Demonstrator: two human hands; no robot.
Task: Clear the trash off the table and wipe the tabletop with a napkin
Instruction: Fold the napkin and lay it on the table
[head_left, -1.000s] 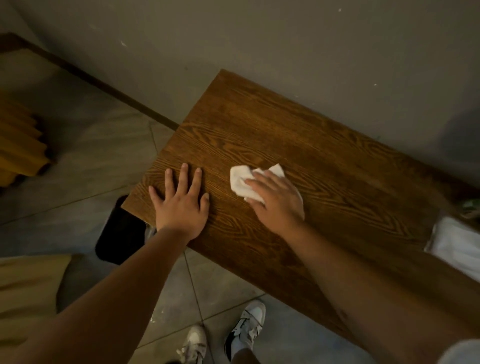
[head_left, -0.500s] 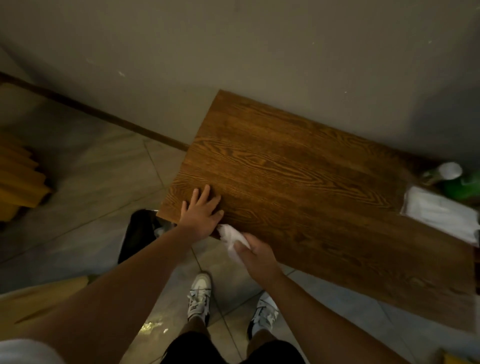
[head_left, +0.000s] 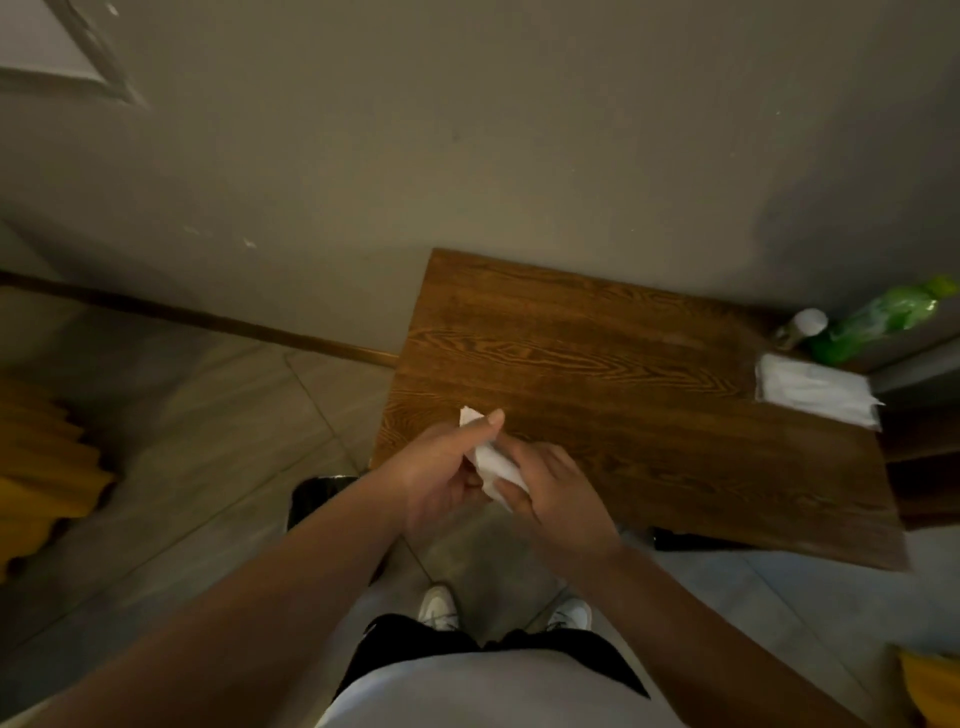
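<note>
A white napkin (head_left: 491, 457) is held between both hands, lifted above the near left corner of the dark wooden table (head_left: 623, 374). My left hand (head_left: 441, 475) pinches its upper end between thumb and fingers. My right hand (head_left: 556, 491) grips its lower end from the right. Most of the napkin is hidden inside the two hands.
At the table's far right lie a pack of white napkins (head_left: 815, 389), a green plastic bottle (head_left: 878, 322) and a small white-capped bottle (head_left: 802, 325). A black bin (head_left: 324, 496) stands on the tiled floor under the table's left corner. Yellow furniture (head_left: 47, 467) is at the left.
My right hand dragged the napkin off the near table edge. My left hand left the tabletop and took hold of the napkin too. The view has pulled back and risen.
</note>
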